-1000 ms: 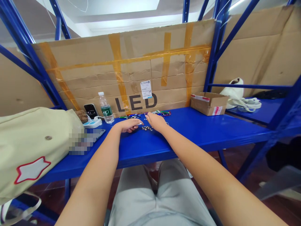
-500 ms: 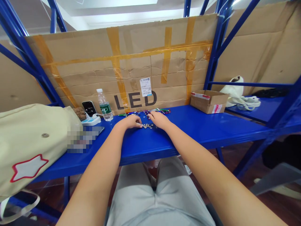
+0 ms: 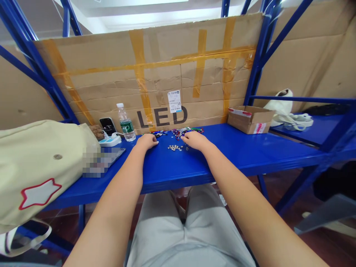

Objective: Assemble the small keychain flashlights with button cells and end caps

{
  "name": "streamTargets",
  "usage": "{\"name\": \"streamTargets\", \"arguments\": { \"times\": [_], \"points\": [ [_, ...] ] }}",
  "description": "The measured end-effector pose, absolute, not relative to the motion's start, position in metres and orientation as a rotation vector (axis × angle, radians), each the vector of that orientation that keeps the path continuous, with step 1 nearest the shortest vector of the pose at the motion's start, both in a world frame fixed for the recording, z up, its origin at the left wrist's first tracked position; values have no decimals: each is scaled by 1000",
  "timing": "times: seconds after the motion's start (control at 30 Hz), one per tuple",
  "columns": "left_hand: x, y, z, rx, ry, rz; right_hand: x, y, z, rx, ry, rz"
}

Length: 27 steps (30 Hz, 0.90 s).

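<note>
Small round metallic pieces (image 3: 174, 147) lie in a loose cluster on the blue table (image 3: 172, 168), between my hands. To their left, my left hand (image 3: 148, 141) rests with curled fingers by a pile of thin dark and coloured pieces (image 3: 160, 133); what its fingers hold, if anything, is hidden. My right hand (image 3: 196, 140) is right of the cluster, fingers bent and drawn together beside a tangle of shiny multicoloured pieces (image 3: 185, 131). A small shiny bit shows just under its fingertips, too small to name.
A water bottle (image 3: 127, 124), a white power strip (image 3: 110, 140) and a phone (image 3: 107, 126) stand at the back left. A cream bag (image 3: 41, 155) covers the left end. An open cardboard box (image 3: 250, 119) sits at the back right, before a cardboard wall (image 3: 111, 89).
My left hand has moved left, away from the round metallic pieces. My right hand has shifted slightly right, leaving more of the cluster in view. The camera has turned a little.
</note>
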<state>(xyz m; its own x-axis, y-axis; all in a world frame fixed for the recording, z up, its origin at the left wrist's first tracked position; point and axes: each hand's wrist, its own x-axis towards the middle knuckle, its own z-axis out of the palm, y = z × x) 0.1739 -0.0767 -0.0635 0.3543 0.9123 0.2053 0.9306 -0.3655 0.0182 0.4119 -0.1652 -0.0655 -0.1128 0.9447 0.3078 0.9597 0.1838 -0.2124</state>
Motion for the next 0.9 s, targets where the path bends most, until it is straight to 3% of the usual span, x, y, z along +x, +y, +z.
{"name": "streamTargets", "arguments": {
  "times": [0.33, 0.67, 0.9],
  "points": [
    [183, -77, -67, -2212, -1743, -341, 431, -159, -72, -2112, -2150, 63],
    [208, -49, -68, -2269, -1814, -310, 425, -167, -66, -2025, -1894, 44],
    [206, -58, -61, -2372, -1699, -519, 418, -167, -65, -1829, -1758, -60]
  ]
}}
